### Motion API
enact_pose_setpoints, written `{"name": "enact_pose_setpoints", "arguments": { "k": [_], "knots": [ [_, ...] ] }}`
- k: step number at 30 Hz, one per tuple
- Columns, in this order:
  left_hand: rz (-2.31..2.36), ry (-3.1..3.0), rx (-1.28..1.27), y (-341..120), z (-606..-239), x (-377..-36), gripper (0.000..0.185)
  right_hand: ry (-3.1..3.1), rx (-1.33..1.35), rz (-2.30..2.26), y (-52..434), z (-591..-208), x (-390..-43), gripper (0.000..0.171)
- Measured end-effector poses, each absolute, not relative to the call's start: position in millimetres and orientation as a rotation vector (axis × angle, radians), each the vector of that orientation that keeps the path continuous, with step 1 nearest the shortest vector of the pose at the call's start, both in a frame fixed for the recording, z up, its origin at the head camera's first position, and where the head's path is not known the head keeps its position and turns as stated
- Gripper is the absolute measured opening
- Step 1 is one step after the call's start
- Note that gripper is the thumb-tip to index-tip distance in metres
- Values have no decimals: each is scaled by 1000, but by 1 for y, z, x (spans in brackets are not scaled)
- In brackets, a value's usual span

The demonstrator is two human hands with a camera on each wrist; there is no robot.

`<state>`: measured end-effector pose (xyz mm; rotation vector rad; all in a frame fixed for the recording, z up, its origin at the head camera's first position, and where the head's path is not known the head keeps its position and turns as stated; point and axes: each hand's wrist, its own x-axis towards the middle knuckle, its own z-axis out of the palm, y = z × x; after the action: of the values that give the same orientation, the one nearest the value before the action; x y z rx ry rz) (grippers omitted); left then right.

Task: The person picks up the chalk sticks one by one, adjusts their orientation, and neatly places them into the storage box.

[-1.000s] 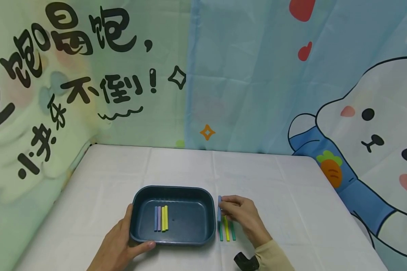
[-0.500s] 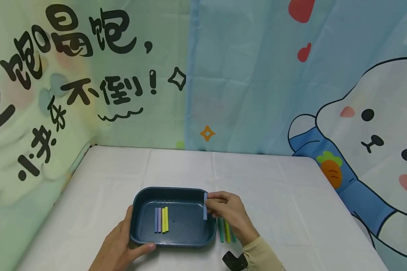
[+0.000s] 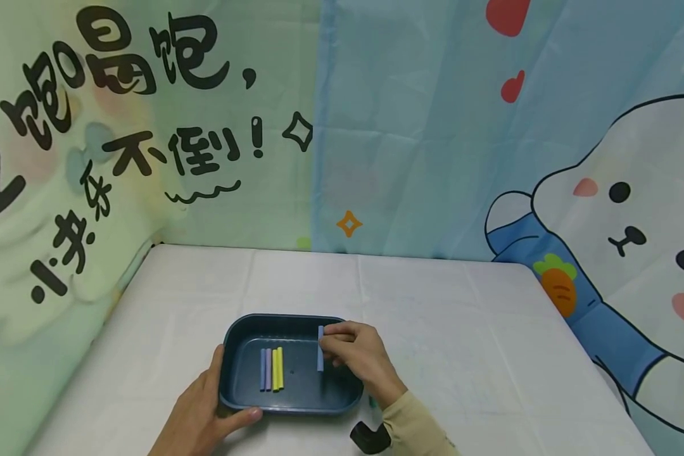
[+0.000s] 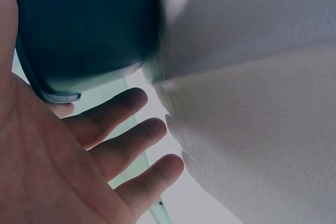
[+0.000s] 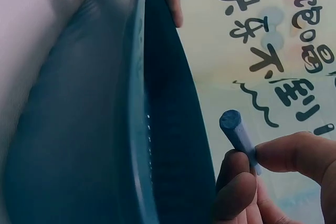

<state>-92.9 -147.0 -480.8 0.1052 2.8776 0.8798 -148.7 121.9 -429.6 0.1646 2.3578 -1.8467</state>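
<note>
Blue chalk (image 3: pixel 320 349), one, pinched in right hand (image 3: pixel 360 356), over tray (image 3: pixel 302 396), right of four chalk sticks (image 3: pixel 275 370), long axis roughly parallel; clearance unclear. Left hand (image 3: pixel 202 399): fingers extended, touching tray's left end.

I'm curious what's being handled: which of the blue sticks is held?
The blue stick pinched by the right hand; the other blue stick lies in the tray, leftmost of four.
</note>
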Motion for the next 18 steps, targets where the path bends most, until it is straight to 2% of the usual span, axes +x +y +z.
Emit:
{"name": "enact_pose_setpoints", "arguments": {
  "k": [18],
  "knots": [
    [879,2890,138,-149,-479,-90,137,2349,149,-1799,96,-446,-157,29]
  ]
}}
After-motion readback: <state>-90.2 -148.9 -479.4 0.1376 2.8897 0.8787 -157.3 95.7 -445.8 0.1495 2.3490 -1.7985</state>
